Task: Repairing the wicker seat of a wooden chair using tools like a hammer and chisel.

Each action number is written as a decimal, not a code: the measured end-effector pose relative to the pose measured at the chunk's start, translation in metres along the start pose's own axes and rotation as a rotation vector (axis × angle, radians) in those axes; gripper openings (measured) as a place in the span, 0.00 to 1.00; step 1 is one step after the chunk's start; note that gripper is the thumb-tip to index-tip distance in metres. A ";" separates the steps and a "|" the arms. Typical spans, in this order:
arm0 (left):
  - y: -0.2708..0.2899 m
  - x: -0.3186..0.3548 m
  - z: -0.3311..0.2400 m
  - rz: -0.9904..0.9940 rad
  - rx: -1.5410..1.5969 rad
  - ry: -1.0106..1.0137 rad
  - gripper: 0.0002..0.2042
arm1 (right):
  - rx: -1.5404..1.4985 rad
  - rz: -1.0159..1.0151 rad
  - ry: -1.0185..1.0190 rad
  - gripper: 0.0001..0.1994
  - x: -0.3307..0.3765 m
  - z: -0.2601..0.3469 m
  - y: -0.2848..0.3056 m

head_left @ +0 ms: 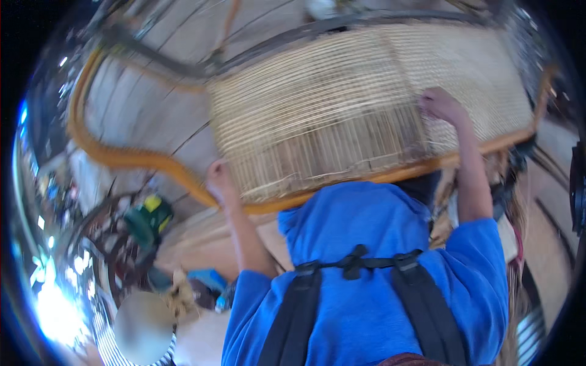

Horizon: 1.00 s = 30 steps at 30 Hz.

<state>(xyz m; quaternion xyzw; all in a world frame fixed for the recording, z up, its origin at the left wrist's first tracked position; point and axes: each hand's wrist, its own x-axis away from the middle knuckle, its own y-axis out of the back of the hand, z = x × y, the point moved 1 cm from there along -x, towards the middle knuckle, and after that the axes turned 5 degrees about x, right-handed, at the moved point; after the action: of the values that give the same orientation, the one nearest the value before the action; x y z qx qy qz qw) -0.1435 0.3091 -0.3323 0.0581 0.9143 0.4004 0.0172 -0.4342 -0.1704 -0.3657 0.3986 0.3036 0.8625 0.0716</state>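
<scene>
In front of me lies a piece of furniture with a curved orange-brown rattan frame (pixel 131 158) and a pale woven cane panel (pixel 305 104). The panel's right part is closely woven. In its left part, strands run crosswise toward the far side, while mostly lengthwise strands with gaps show nearer me. My right hand (pixel 442 107) is closed over the panel, right of its middle seam. Beside the panel's left edge, just above the near rail, is my left hand (pixel 221 182), its fingers curled closed. Motion blur hides whatever thin thing either hand may hold.
Dark green and yellow objects (pixel 148 215) lie on the floor to the left. Nearer are a round pale object (pixel 144 326), a blue item (pixel 207 279) and tan scraps (pixel 180 296). Loose long strands (pixel 519 244) hang at the right. Bright light glares at lower left.
</scene>
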 end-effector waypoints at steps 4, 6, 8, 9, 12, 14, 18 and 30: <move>0.001 -0.007 0.022 0.021 -0.058 0.000 0.08 | -0.046 -0.038 -0.120 0.09 0.014 0.020 -0.005; 0.001 -0.005 0.020 0.000 -0.051 0.012 0.09 | -0.083 0.021 -0.232 0.09 0.021 0.027 -0.006; 0.000 -0.004 0.018 0.015 -0.021 0.050 0.08 | -0.125 0.032 -0.281 0.08 0.022 0.026 -0.006; -0.001 -0.002 0.017 0.026 -0.033 0.073 0.08 | -0.105 0.042 -0.273 0.08 0.020 0.024 -0.006; 0.002 -0.004 0.007 0.027 -0.038 0.068 0.08 | -0.111 0.054 -0.270 0.08 0.021 0.023 -0.004; 0.004 -0.007 0.011 0.022 -0.050 0.073 0.08 | -0.127 0.078 -0.283 0.08 0.015 0.024 -0.006; 0.007 -0.009 0.009 0.020 -0.083 0.051 0.07 | -0.105 0.089 -0.254 0.10 0.003 0.024 -0.015; 0.009 -0.004 0.011 -0.048 -0.062 0.019 0.07 | -0.123 -0.060 -0.241 0.07 -0.001 0.021 -0.022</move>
<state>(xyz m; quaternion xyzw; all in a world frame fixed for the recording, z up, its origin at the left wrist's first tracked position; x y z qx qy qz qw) -0.1380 0.3226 -0.3328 0.0319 0.9028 0.4283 0.0200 -0.4210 -0.1431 -0.3687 0.4850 0.2511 0.8227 0.1577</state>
